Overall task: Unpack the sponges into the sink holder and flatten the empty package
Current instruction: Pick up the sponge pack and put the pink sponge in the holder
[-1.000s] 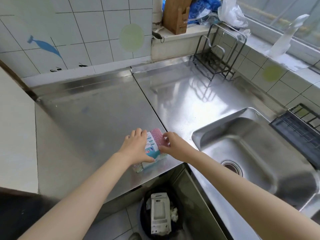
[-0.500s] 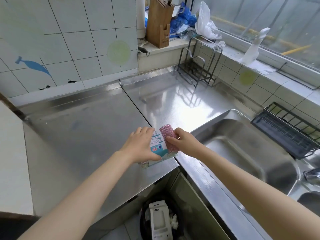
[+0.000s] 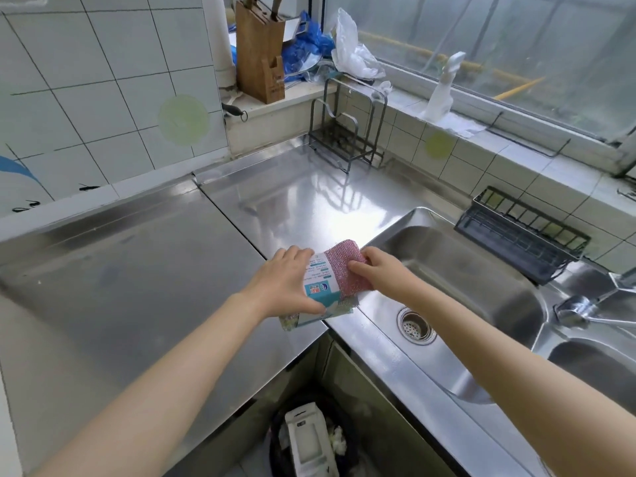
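The sponge package (image 3: 321,282) carries a white and blue label with lines of small print and a round blue logo, all too small and blurred to read; no other text is legible.

Sponge package (image 3: 321,287) on counter (image 3: 137,270) near edge, left of sink (image 3: 464,270). Sink holder (image 3: 523,235) right, beyond sink. Rack (image 3: 347,132) far on counter. Bin (image 3: 309,442) below.

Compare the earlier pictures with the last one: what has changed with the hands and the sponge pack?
The right hand has drawn the pink sponge further out of the package, toward the sink. The left hand still pins the package down on the counter.
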The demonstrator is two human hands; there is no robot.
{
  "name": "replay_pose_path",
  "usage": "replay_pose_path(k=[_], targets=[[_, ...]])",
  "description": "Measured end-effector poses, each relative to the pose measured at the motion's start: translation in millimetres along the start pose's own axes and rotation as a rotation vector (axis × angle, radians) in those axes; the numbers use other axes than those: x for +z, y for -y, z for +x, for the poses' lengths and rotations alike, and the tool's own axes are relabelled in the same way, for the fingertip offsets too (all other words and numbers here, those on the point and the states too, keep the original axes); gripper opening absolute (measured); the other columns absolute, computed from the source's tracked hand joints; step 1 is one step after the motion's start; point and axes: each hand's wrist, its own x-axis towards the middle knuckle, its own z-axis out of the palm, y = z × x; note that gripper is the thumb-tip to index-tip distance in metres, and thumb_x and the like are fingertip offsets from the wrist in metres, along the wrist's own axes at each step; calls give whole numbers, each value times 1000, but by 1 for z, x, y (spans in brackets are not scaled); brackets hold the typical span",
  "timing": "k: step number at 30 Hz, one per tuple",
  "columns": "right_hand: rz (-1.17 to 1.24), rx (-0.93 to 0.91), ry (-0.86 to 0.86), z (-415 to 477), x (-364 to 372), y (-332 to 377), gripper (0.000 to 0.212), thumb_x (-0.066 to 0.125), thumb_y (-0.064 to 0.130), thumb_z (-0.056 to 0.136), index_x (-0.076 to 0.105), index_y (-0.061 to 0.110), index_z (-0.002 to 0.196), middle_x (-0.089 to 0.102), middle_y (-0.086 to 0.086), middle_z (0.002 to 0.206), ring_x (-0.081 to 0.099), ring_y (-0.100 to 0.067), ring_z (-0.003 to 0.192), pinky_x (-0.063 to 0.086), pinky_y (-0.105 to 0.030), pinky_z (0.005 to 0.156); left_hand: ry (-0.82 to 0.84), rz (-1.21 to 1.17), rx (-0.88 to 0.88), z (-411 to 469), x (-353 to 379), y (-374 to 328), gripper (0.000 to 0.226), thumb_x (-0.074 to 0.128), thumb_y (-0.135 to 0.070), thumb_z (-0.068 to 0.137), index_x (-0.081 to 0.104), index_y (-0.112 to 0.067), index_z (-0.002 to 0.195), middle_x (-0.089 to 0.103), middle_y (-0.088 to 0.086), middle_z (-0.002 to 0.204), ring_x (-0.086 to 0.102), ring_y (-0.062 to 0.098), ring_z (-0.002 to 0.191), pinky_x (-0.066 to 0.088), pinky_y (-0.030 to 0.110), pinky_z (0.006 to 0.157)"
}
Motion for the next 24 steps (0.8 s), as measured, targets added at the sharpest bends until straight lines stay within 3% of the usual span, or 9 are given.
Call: replay_pose_path(k=[3, 6, 7, 10, 12, 14, 18, 21, 24], targets=[[70, 8, -25, 8, -17, -18, 20, 49, 26, 90, 48, 6, 94, 52, -9, 92, 50, -21, 85, 45, -37, 78, 17, 6, 7, 17, 2, -12, 92, 70, -50, 66, 25, -14, 138, 41, 4, 134, 37, 20, 123, 36, 34, 100], [249, 29, -157, 20, -51, -43, 10, 48, 22, 90, 45, 13, 86, 49, -4, 82, 49, -19, 79, 45, -39, 76, 40, -13, -43, 37, 5, -16, 94, 71, -50, 65, 26, -14, 139, 40, 4, 136, 37, 21, 124, 35, 34, 101], [316, 41, -209, 22, -63, -52, 8, 48, 21, 90, 46, 13, 90, 51, -3, 84, 50, -19, 78, 47, -38, 76, 48, -13, -67, 40, 6, -13, 94, 71, -49, 65, 26, -14, 139, 40, 4, 137, 36, 21, 125, 35, 33, 102], [407, 108, -347, 30, -104, -87, 29, 50, 27, 90, 49, 5, 108, 60, -9, 98, 55, -20, 87, 49, -41, 85, 61, -31, -134, 59, 8, -18, 92, 72, -48, 65, 27, -15, 138, 39, 2, 139, 35, 19, 126, 34, 32, 99], [443, 124, -421, 35, -124, -107, 37, 52, 28, 89, 48, 3, 115, 61, -13, 110, 57, -15, 83, 51, -32, 80, 58, -50, -134, 77, 10, -32, 89, 72, -48, 64, 30, -16, 136, 41, 2, 136, 38, 19, 123, 37, 34, 97], [428, 101, -467, 38, -143, -122, 34, 52, 22, 90, 47, 4, 118, 59, -9, 110, 55, -9, 79, 49, -17, 67, 60, -53, -104, 101, 13, -53, 89, 73, -49, 64, 32, -16, 135, 42, 3, 133, 38, 19, 123, 39, 36, 98], [355, 104, -543, 41, -180, -153, 28, 53, 17, 88, 53, 6, 113, 62, -13, 112, 56, -19, 93, 47, -34, 81, 79, -40, -31, 146, 20, -94, 86, 74, -48, 64, 33, -14, 132, 44, 6, 129, 40, 23, 120, 39, 40, 99], [319, 98, -631, 42, -212, -171, 27, 53, 12, 86, 54, 5, 112, 62, -14, 108, 56, -23, 92, 49, -21, 76, 91, -13, 18, 174, 25, -121, 85, 74, -47, 64, 34, -14, 131, 43, 7, 130, 40, 24, 120, 40, 42, 100], [309, 131, -746, 45, -242, -188, 26, 54, 10, 84, 53, 3, 109, 61, -20, 111, 57, -34, 102, 46, -42, 88, 101, 8, 52, 199, 28, -142, 82, 74, -46, 65, 36, -13, 129, 44, 8, 129, 41, 25, 119, 40, 42, 99]])
